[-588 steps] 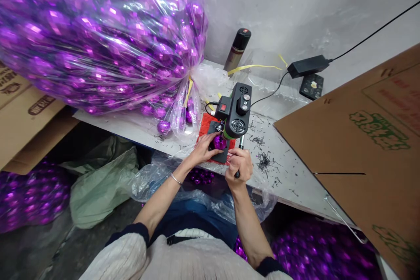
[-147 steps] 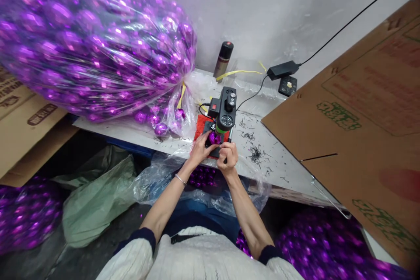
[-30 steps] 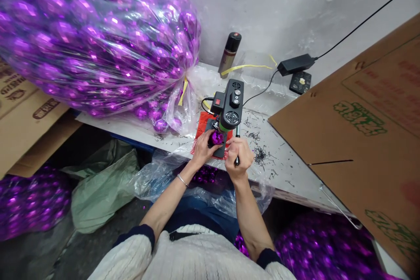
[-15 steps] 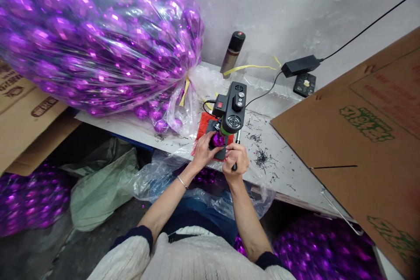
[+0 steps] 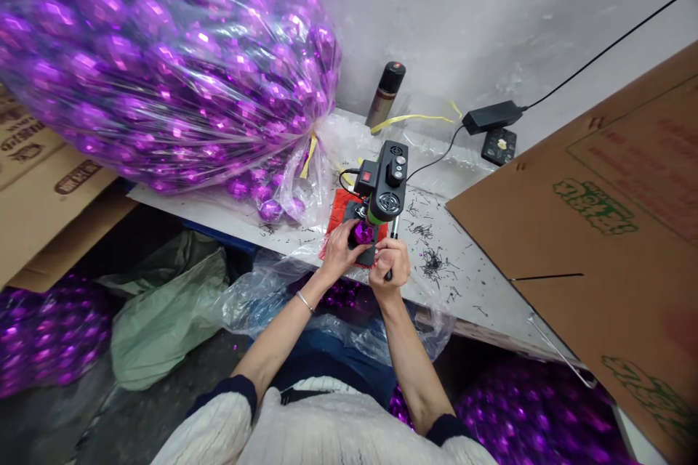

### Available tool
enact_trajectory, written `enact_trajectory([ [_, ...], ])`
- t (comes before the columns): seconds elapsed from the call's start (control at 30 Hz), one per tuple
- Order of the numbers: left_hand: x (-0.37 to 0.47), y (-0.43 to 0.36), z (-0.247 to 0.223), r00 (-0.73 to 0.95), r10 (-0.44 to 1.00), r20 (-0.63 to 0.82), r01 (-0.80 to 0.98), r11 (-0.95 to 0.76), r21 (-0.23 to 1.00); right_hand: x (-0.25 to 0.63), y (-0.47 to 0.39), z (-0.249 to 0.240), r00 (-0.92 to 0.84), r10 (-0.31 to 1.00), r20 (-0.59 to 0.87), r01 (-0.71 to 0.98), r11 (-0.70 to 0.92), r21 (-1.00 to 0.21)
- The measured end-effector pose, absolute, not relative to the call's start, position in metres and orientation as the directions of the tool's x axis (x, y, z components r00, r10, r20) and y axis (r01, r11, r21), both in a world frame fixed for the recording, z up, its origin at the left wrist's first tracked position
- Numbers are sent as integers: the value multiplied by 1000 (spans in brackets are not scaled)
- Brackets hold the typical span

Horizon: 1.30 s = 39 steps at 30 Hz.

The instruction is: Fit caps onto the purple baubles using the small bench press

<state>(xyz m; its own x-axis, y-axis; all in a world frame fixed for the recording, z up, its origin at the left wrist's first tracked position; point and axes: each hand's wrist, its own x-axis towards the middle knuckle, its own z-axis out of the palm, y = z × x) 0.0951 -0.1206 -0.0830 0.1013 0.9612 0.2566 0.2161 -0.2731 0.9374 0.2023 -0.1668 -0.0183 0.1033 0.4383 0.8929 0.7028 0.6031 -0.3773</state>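
A small black bench drill press (image 5: pixel 391 182) with a red switch stands on a red cloth (image 5: pixel 339 212) near the table's front edge. Under its head sits a shiny purple ball (image 5: pixel 363 232). My left hand (image 5: pixel 340 251) is curled about that ball, thumb and fingers on its near and left sides, holding it on the dark base. To the right, my right hand (image 5: pixel 390 263) is closed around the press's lever handle (image 5: pixel 388 275). The tool's tip is hidden by the head and the ball.
A big clear bag of purple balls (image 5: pixel 179 80) fills the table's left side. Behind the press stand a spray can (image 5: pixel 386 96) and a power adapter (image 5: pixel 492 117). Dark shavings (image 5: pixel 432 261) lie on the right. A cardboard box (image 5: pixel 589 218) borders the right side.
The view has shifted slightly. Both hands keep their places on the ball and the lever, with no clear movement of either.
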Motion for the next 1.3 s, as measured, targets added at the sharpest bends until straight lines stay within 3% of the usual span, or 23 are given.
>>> enact_trajectory([
  [0.13, 95, -118, -94, 138, 907, 397, 376, -419, 827, 201, -166, -23, 127, 440, 889, 706, 589, -393],
  [0.33, 97, -114, -102, 137, 873, 467, 435, -477, 764, 200, -162, -28, 40, 375, 926, 735, 617, -281],
  [0.6, 84, -138, -93, 96, 832, 546, 422, -531, 735, 199, -170, 20, 210, 517, 830, 671, 542, -507],
  [0.7, 62, -183, -103, 206, 780, 592, 447, -613, 652, 199, -171, 25, 183, 525, 831, 669, 553, -497],
  [0.87, 36, -239, -123, 388, 748, 539, 514, -660, 547, 197, -171, 15, 183, 510, 841, 663, 567, -488],
  [1.07, 21, -146, -68, 192, 748, 635, 604, -600, 525, 198, -171, 10, 164, 500, 850, 664, 581, -470],
  [1.13, 13, -91, -41, 174, 807, 564, 694, -507, 511, 198, -171, 10, 166, 501, 849, 666, 578, -471],
  [1.23, 3, -21, -12, 152, 957, 247, 885, -243, 398, 197, -171, 10, 167, 501, 849, 669, 575, -471],
  [1.3, 0, 9, -4, 117, 987, 109, 939, -145, 311, 197, -171, 9, 168, 498, 851, 673, 573, -468],
])
